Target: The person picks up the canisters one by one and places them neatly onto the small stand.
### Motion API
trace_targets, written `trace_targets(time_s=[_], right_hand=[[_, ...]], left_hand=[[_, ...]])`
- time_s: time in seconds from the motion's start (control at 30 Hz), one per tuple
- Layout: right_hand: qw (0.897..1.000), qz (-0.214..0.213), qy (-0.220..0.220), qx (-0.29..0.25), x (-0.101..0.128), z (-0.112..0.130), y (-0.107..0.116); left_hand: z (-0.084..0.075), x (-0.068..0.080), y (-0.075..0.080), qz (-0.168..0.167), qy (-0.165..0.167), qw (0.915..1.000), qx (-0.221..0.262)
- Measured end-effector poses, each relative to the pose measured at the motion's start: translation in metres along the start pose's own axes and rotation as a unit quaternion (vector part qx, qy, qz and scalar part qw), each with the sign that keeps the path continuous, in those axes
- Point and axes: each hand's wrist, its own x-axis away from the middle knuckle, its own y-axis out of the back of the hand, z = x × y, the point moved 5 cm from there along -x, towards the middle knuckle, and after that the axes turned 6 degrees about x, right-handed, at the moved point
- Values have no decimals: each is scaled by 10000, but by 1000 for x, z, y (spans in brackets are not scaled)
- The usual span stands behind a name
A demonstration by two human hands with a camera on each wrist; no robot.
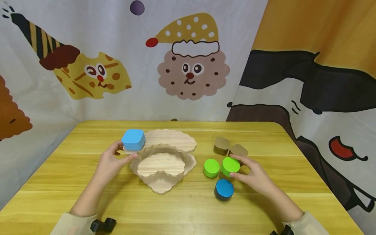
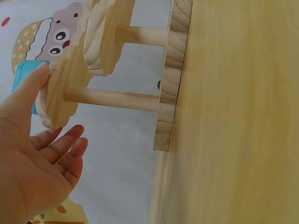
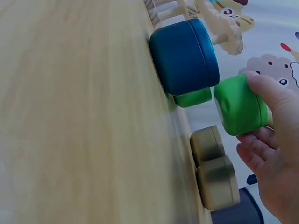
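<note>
A wooden tiered stand [image 1: 163, 163] with scalloped shelves stands mid-table. A light-blue square tin [image 1: 133, 139] sits on its upper left shelf. My left hand [image 1: 117, 156] is at the stand's left side; in the left wrist view the left hand [image 2: 42, 140] has its thumb against the shelf edge beside the blue tin [image 2: 21, 77], the other fingers straight and spread. My right hand [image 1: 245, 171] pinches a green round tin [image 1: 230, 165]; the right wrist view shows this green tin [image 3: 240, 105] raised off the tabletop.
A second green round tin [image 1: 211, 168] and a dark-blue round tin [image 1: 224, 189] sit just left of and in front of the right hand. Two gold tins [image 1: 221, 145] [image 1: 238, 150] lie behind it. Printed cloth walls surround the yellow table [image 1: 188, 209].
</note>
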Motion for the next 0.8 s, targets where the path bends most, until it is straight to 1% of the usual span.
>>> trace_targets(time_s=[0.17, 0.43, 0.63, 0.73, 0.8], right_hand=[[9999, -78, 52, -58, -2, 10, 5], [9985, -438, 318, -98, -9, 28, 12], [9971, -485, 478, -354, -17, 47, 15], [9967, -465, 486, -457, -21, 57, 16], [9961, -420, 463, -623, -25, 63, 16]], left_hand=[[-1, 0, -1, -10, -7, 10000, 4], [-1, 0, -1, -43, -21, 10000, -16], [-2, 0, 0, -83, 6, 10000, 1], [-3, 1, 0, -104, 44, 9999, 13], [-3, 1, 0, -119, 65, 9999, 24]])
